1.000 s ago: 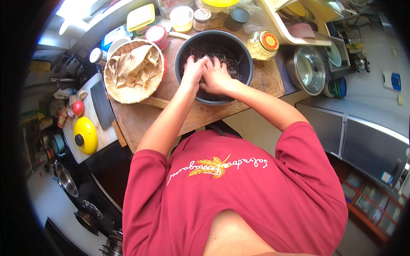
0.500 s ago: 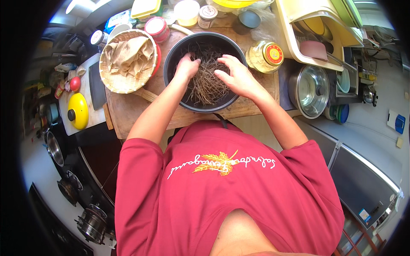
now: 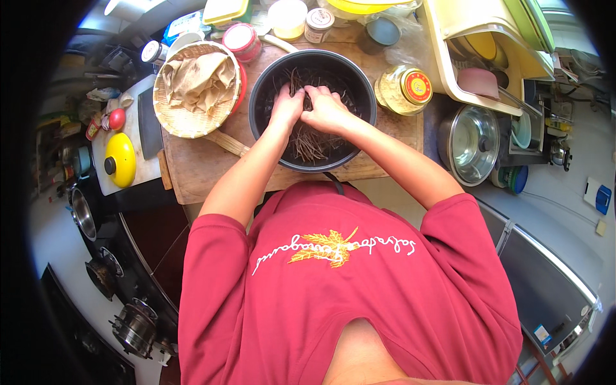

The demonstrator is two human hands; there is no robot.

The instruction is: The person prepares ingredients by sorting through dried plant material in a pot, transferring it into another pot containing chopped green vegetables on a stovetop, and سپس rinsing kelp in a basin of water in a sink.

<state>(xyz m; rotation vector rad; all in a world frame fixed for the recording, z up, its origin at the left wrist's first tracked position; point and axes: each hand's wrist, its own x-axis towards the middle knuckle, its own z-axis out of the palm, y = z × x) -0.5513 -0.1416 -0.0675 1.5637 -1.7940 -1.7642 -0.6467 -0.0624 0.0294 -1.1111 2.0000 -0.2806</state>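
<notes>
Our left hand (image 3: 287, 108) and right hand (image 3: 326, 110) meet, clamping indeterminable, over thin brown stalks (image 3: 310, 144) fanning nearward in the round black pot (image 3: 369, 114).

Hands (image 3: 327, 113) close together again

Rough, matt stalks (image 3: 310, 144), smooth pot (image 3: 359, 78)

A brown wooden table (image 3: 200, 170) holds a big dark pot (image 3: 353, 80). To its right sits a glass jar (image 3: 393, 90) with a red lid (image 3: 418, 86). Farther back are a dark cup (image 3: 380, 33) and a small white-topped jar (image 3: 319, 25).
</notes>
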